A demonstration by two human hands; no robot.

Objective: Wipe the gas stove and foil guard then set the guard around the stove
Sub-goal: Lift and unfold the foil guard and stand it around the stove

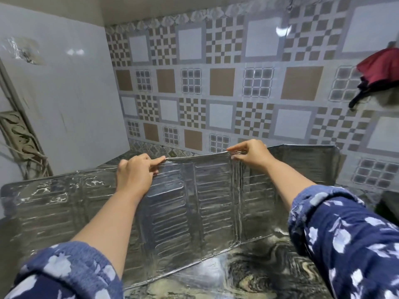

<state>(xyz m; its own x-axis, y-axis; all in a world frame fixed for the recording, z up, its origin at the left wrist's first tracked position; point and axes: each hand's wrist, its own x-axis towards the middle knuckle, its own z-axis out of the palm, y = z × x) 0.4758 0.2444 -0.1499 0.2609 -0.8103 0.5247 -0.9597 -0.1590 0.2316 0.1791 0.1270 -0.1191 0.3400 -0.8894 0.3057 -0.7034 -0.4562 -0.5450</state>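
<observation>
A ribbed silver foil guard [194, 203] stands upright on a marbled countertop [254, 275], folded into panels. The left hand [135, 174] and right hand [251, 154] each pinch its top edge. Blue floral sleeves [345, 238] cover both forearms. Patterned tiles [222, 83] line the wall behind the countertop's back edge.

No words, labels, brands or numbers can be read anywhere; the wall tiles [222, 83] carry only checks and squares.
</observation>
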